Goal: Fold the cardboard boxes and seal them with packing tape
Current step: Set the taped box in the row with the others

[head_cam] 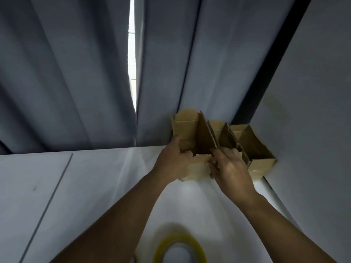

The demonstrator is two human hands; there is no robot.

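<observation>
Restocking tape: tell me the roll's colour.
Yellow; the tape roll shows best, though blurred, in the head view.

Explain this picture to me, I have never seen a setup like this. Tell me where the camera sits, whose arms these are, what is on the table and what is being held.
There is no machine here: a person works with bare hands. The one camera is worn on their head and looks forward and down, so both arms reach in from the bottom of the picture. The left hand and the right hand both hold an open cardboard box at the far edge of a white table, the left on its left wall, the right at its near right corner. Two more open boxes stand in a row to its right. Nearer the person, a blurred roll of yellowish tape lies on the table. A grey curtain hangs behind.
</observation>
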